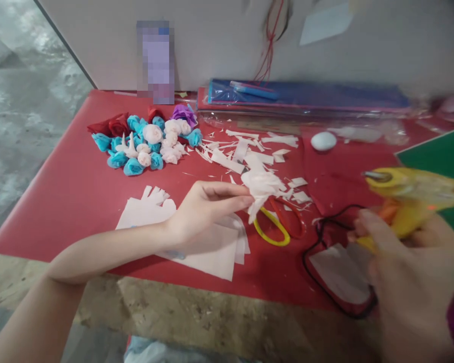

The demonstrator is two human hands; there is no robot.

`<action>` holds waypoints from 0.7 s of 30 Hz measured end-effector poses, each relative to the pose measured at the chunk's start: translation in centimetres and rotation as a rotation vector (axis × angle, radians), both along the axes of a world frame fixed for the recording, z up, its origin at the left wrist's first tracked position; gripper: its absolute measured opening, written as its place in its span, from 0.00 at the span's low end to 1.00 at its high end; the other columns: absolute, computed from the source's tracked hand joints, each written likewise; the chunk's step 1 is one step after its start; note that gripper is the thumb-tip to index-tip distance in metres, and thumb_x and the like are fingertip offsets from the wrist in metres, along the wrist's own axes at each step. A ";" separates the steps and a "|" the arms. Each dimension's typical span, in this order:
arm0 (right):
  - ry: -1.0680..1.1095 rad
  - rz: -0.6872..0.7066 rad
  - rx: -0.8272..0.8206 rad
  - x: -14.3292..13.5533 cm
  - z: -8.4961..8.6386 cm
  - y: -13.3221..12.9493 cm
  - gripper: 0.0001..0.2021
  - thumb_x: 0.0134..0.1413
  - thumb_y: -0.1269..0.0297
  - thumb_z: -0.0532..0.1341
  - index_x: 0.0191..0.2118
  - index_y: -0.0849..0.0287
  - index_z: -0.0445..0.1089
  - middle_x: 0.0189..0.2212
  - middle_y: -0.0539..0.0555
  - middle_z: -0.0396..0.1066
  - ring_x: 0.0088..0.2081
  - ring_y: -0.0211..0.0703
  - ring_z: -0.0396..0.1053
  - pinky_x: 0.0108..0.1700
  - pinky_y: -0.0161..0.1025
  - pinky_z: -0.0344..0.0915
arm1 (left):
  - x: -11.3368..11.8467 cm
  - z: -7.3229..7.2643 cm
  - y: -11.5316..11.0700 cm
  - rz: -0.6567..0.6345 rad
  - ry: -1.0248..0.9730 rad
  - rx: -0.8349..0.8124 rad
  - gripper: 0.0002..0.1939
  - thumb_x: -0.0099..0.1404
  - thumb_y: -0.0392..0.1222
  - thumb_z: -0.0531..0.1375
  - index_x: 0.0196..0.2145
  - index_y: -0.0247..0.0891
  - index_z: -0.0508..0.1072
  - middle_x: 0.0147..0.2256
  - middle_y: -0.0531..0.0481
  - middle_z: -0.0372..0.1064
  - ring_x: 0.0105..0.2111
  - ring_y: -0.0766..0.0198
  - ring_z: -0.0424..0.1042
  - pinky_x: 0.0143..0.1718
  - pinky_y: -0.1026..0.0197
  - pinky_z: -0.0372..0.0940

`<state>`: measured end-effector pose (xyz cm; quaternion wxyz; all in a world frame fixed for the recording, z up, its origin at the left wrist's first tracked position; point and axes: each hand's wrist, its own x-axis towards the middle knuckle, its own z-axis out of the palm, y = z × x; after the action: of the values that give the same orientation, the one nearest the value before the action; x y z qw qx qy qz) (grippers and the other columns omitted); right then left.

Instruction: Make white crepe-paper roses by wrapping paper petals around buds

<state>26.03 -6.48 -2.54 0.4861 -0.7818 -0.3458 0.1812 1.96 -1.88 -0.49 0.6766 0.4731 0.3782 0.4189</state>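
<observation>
My left hand (212, 204) pinches the base of a white paper flower (263, 186) between thumb and fingers, above the table's middle. At the right, my right hand (412, 262) is wrapped round the handle of a yellow glue gun (416, 194), whose metal nozzle points left toward the flower but stays apart from it. Scissors with yellow and red handles (274, 234) lie just under the flower, their blades hidden. Below my left wrist rest white paper sheets (208, 252), some with cut petal shapes. A black cord (306, 262) loops on the table beside my right hand.
Blue, white, red and purple paper flowers (134, 166) are heaped at the back left of the red-covered table (60, 201). White paper scraps (227, 160) lie mid-table. A white egg-shaped object (323, 141), wrapped blue rolls (306, 96) and a green board (435, 154) are farther right.
</observation>
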 end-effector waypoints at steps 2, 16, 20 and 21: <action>0.018 -0.015 -0.045 1.0 -0.1 1.2 0.16 0.29 0.51 0.61 0.25 0.54 0.60 0.18 0.46 0.55 0.19 0.38 0.57 0.21 0.40 0.60 | -0.3 -0.3 0.9 0.043 0.182 0.312 0.04 0.53 0.34 0.60 0.25 0.36 0.76 0.25 0.52 0.73 0.27 0.68 0.70 0.32 0.63 0.66; -0.681 -0.085 -0.500 5.3 -1.8 3.7 0.22 0.32 0.60 0.66 0.35 0.73 0.68 0.38 0.83 0.65 0.45 0.80 0.61 0.37 0.60 0.58 | -1.2 0.9 2.4 0.117 0.196 0.165 0.03 0.49 0.35 0.62 0.24 0.36 0.77 0.25 0.52 0.75 0.27 0.68 0.71 0.33 0.64 0.66; -0.845 -0.003 -0.316 2.5 -0.2 3.3 0.24 0.35 0.64 0.67 0.42 0.70 0.70 0.43 0.73 0.67 0.48 0.65 0.63 0.48 0.52 0.58 | -1.1 1.8 1.5 0.057 -0.047 -0.008 0.02 0.48 0.33 0.63 0.22 0.38 0.76 0.23 0.55 0.73 0.24 0.72 0.68 0.33 0.66 0.65; -0.910 0.089 -0.104 1.4 0.4 2.9 0.18 0.39 0.64 0.65 0.39 0.68 0.71 0.38 0.69 0.70 0.44 0.60 0.66 0.46 0.50 0.61 | -1.1 2.0 1.3 0.047 -0.101 -0.042 0.03 0.48 0.33 0.63 0.21 0.38 0.76 0.22 0.56 0.73 0.24 0.73 0.68 0.33 0.67 0.64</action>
<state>27.39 -3.57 -2.12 0.2368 -0.7897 -0.5477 -0.1426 0.82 -0.58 1.48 0.6944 0.4282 0.3632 0.4500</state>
